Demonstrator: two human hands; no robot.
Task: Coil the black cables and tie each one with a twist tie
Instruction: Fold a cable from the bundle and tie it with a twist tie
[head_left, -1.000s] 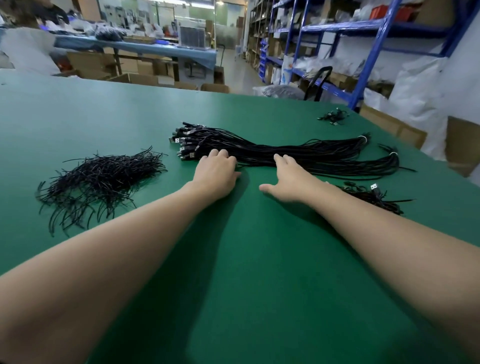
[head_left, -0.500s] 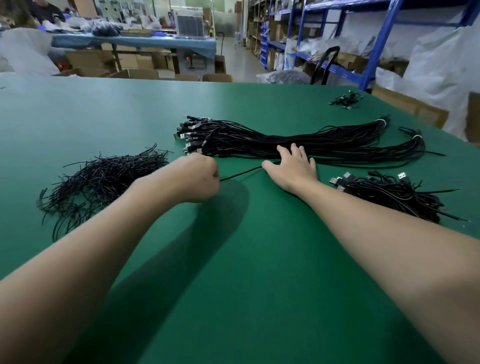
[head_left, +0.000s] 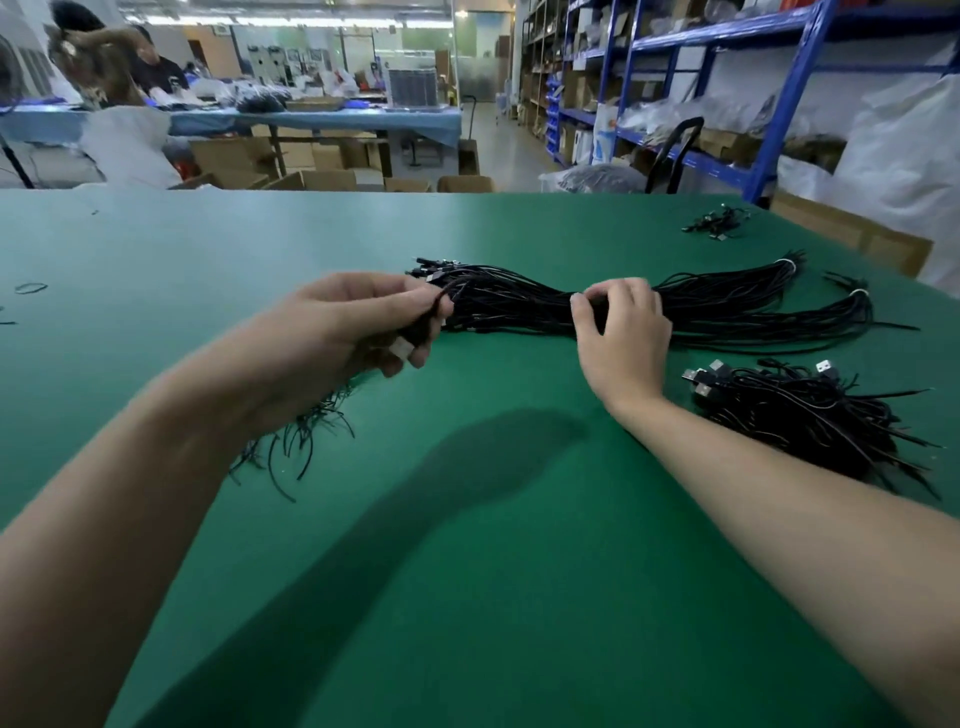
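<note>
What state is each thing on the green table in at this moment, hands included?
Left hand: raised, closed on one cable end.
Right hand: resting on the long bundle, fingers curled.
Long bundle: uncoiled, lying stretched across the table.
Finished pile: coiled cables heaped by the right forearm.
Twist ties: loose, mostly hidden under the left arm.
Small cable cluster: lying apart, far corner.

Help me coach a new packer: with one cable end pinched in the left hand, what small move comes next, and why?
Probably draw the left hand back toward the body to slide that cable free, while the right hand presses down on the cable bundle. The held cable still runs into the bundle, so it cannot be coiled yet.
</note>
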